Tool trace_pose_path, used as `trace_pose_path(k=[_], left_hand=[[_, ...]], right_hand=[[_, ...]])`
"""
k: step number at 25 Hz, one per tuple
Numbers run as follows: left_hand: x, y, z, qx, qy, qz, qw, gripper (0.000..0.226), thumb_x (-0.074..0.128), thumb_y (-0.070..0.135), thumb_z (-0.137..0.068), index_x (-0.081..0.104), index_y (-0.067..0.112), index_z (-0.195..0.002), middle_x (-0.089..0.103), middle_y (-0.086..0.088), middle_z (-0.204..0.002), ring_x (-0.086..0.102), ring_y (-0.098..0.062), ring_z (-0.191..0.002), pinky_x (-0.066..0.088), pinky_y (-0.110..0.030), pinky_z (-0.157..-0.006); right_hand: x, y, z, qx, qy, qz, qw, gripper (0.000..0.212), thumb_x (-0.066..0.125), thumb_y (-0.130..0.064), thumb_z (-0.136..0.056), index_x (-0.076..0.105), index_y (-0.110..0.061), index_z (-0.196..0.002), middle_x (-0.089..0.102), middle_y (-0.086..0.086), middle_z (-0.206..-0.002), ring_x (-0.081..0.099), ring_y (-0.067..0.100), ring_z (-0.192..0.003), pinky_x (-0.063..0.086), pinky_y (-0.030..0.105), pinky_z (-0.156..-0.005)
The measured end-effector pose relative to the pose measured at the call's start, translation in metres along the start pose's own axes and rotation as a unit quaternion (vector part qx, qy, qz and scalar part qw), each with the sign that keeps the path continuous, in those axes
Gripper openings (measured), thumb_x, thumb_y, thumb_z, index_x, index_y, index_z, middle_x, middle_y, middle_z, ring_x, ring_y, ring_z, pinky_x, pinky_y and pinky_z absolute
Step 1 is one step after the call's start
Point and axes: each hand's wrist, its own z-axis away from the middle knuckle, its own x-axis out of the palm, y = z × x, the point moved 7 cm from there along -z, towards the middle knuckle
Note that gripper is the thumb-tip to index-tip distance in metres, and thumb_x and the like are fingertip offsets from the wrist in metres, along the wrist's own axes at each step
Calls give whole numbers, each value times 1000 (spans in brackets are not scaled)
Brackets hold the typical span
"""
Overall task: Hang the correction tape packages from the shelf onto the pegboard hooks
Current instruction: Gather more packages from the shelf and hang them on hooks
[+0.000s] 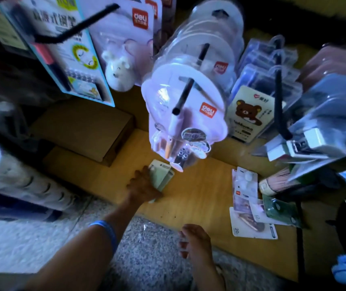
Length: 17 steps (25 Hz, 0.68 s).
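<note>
Left hand grabbing green packages off the shelf, lower centre of frame.

Left hand (pixel 144 185) is curled round a stack of pale green packages (pixel 162 175) lying on the wooden shelf (pixel 199 196), probably correction tape, lifted as one batch. Right hand (pixel 193 240) hovers empty, fingers loosely bent. Hooks (pixel 183 95) above are already loaded with clear blister packs (pixel 189 114) overhanging the pickup spot; loose cards (pixel 250 206) lie lower right.
</note>
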Motion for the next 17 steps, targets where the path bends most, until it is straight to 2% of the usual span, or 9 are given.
trace_pose_path(k=[2,5,6,8,10,12,15,16,17], left_hand=[[-37,47,96,37,-43,16,998,132,85,54,-40,19,15,-148,43,-13,-134,50,-35,-121,46,-37,-97],[-50,69,166,74,-102,26,992,111,81,49,-45,31,16,-139,50,-5,-128,53,-27,-118,46,-28,-90],[-56,76,186,100,-102,24,989,105,80,50,-46,34,18,-135,51,-3,-123,54,-25,-115,48,-28,-87],[-73,99,229,185,-81,0,979,107,72,62,-48,33,18,-137,48,-1,-125,54,-22,-116,46,-29,-88],[-99,119,267,258,-45,5,965,105,74,56,-58,28,19,-144,43,-2,-136,49,-21,-120,42,-25,-92],[-125,130,298,287,-68,53,954,104,82,39,-64,23,25,-148,41,3,-137,47,-15,-121,39,-23,-95],[-179,137,341,299,-151,180,925,102,89,35,-55,34,35,-141,62,7,-124,63,-9,-102,56,-36,-84],[-203,139,355,297,-129,180,929,96,90,41,-52,41,35,-135,66,9,-116,66,-8,-96,57,-38,-84],[-228,140,364,293,-63,137,944,91,88,52,-51,45,36,-129,66,13,-111,65,-7,-94,55,-33,-85]], right_hand=[[3,-1,11,-20,19,4,1000,11,64,-16,-91,62,-5,-87,61,11,-66,48,23,-49,34,24,-44],[2,-5,14,-90,73,73,991,45,67,-52,-67,67,-8,-77,68,5,-70,67,30,-66,53,40,-58],[6,-14,30,-108,65,52,991,37,69,-48,-71,68,-11,-73,70,4,-73,69,29,-71,57,42,-63],[15,-44,85,-159,47,-25,986,12,69,-14,-84,69,-16,-72,71,5,-75,69,18,-66,56,30,-57],[12,-66,127,-222,51,-89,970,26,58,10,-84,69,-14,-81,69,5,-79,65,13,-67,50,13,-51],[11,-81,170,-262,39,-137,954,29,51,14,-85,67,-10,-94,68,4,-83,63,8,-64,48,8,-49],[11,-101,229,-325,4,-123,938,24,59,4,-86,69,-13,-97,72,-7,-81,68,5,-66,48,11,-48],[7,-111,249,-347,-5,-117,930,20,64,0,-84,70,-14,-97,74,-9,-81,70,5,-68,48,12,-50],[1,-122,269,-367,-11,-117,923,19,68,-3,-83,71,-14,-97,75,-8,-83,71,6,-71,49,14,-51]])
